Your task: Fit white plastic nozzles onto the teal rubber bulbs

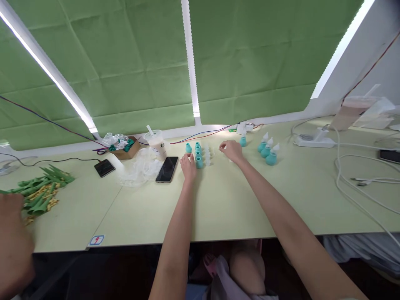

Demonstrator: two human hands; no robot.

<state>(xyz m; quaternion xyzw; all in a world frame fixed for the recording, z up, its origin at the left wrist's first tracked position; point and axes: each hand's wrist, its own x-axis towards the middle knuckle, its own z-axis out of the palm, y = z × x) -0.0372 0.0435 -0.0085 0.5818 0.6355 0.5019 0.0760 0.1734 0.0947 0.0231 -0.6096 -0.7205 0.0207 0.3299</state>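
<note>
My left hand (pixel 188 167) rests on the table with its fingers curled together, just in front of a small teal rubber bulb (pixel 188 148). Whatever lies under those fingers is hidden. A column of open-necked teal bulbs (pixel 199 162) stands right beside it. Translucent white nozzle tips (pixel 208 157) are lined up between my hands. My right hand (pixel 233 151) has thumb and forefinger pinched; anything between them is too small to make out. Just beyond it stands a teal bulb with a white tip (pixel 243 141). Several more tipped bulbs (pixel 271 157) are grouped farther right.
Left of my hands lie a phone (pixel 167 169), a crumpled plastic bag (pixel 141 168), a drink cup (pixel 157 145) and a cardboard box (pixel 126 151). Another person's hand (pixel 14 237) is near green pieces (pixel 43 189). A power strip (pixel 315 141) and cables (pixel 340 179) occupy the right.
</note>
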